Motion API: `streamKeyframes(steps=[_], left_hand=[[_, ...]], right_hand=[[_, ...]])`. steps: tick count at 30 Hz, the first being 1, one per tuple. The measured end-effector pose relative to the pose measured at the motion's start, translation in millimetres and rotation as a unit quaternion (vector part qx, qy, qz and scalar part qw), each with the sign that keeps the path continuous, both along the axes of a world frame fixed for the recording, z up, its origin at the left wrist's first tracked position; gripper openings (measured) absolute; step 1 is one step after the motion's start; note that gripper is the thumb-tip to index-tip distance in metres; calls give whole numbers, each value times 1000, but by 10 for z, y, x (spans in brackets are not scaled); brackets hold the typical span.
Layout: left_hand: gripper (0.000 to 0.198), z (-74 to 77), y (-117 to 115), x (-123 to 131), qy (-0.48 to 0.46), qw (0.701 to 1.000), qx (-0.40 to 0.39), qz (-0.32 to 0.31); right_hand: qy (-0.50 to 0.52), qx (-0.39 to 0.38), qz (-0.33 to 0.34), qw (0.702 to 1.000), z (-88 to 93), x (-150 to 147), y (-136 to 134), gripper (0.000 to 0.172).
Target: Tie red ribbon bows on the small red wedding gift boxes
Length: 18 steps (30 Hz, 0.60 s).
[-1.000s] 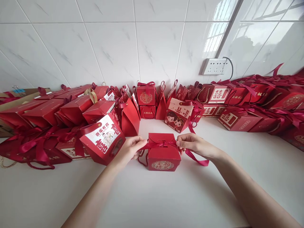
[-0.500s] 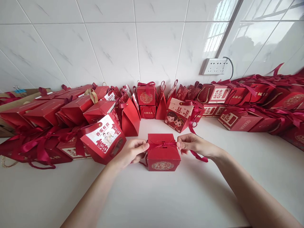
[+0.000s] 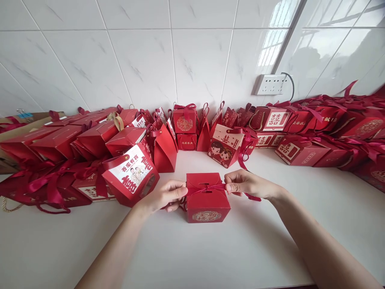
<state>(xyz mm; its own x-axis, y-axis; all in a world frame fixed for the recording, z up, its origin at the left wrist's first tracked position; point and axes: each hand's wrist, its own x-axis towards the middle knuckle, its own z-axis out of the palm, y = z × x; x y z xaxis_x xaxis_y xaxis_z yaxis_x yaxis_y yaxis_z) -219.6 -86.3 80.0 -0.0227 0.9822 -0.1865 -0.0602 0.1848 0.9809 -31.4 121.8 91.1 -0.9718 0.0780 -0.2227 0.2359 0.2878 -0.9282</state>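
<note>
A red gift box (image 3: 207,204) with a round printed emblem on its front stands on the white table, between my two hands. Across its top runs a dark red ribbon (image 3: 207,188), crossed or knotted over the slotted lid. At the box's left edge, my left hand (image 3: 173,194) pinches one side of the ribbon between thumb and fingers. My right hand (image 3: 248,184) is closed on the ribbon's other side, just off the right edge, and a loose tail hangs below it. The ribbon looks taut between the hands.
Several finished-looking red boxes (image 3: 96,138) are stacked at the left, and more boxes (image 3: 306,150) at the right. A white-faced box (image 3: 132,170) sits close beside my left hand. A cartoon-printed box (image 3: 225,146) stands behind my right. A power strip (image 3: 272,84) is on the tiled wall.
The gift box has shifted slightly toward me and turned a little. Both hands keep hold of the ribbon, and the right-hand tail shows less than before.
</note>
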Motion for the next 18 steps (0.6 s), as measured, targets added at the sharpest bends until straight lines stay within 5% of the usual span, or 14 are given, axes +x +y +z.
streamKeyframes(steps=[8, 14, 18], left_hand=[[43, -78, 20, 3, 7, 1000, 9, -6], [41, -98, 59, 86, -12, 1000, 10, 9], [40, -100, 53, 102, -14, 1000, 13, 14]], right_hand=[[29, -45, 12, 999, -6, 42, 56, 39], [247, -101, -24, 964, -2, 49, -69, 26], [298, -88, -13, 950, -2, 23, -227, 12]])
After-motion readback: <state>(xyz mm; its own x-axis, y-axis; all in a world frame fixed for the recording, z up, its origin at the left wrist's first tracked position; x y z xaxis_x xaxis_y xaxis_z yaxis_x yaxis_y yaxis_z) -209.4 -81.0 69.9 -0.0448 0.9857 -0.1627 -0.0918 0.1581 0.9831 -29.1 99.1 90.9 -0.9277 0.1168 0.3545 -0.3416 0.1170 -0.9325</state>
